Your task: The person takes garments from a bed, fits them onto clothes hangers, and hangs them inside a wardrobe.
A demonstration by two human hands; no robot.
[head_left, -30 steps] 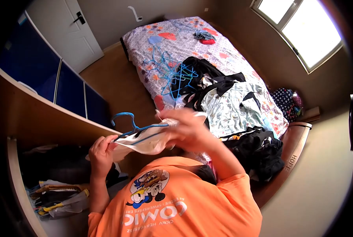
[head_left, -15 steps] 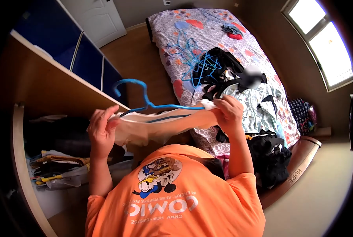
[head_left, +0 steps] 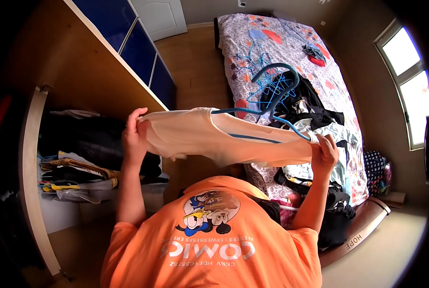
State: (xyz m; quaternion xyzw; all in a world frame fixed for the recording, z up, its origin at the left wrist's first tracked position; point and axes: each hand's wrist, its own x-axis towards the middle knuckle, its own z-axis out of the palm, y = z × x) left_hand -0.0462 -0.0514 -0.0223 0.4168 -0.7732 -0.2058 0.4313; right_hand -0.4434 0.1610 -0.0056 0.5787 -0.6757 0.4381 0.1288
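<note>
A pale cream garment [head_left: 190, 132] is stretched sideways between my two hands, with a blue hanger [head_left: 284, 91] inside its neck opening and the hook sticking up. My left hand [head_left: 137, 132] pinches the garment's shoulder at the left end. At the right end, my right hand [head_left: 325, 149] grips the other shoulder, close to the hanger's tip. The garment hangs above my orange shirt [head_left: 214, 254]. Behind the hook, a tangle of blue hangers [head_left: 257, 60] lies on the bed beside dark clothes [head_left: 301, 91].
An open wardrobe [head_left: 32, 158] at the left holds hanging clothes [head_left: 80, 175]. The bed [head_left: 281, 38] has a flowered sheet, more clothes and a wooden footboard [head_left: 363, 235]. A white door [head_left: 161, 19] stands at the back, a window [head_left: 416, 96] at the right.
My hands have spread farther apart, stretching the garment wide. The hanger has shifted right and its hook now rises over the bed. The view has turned left.
</note>
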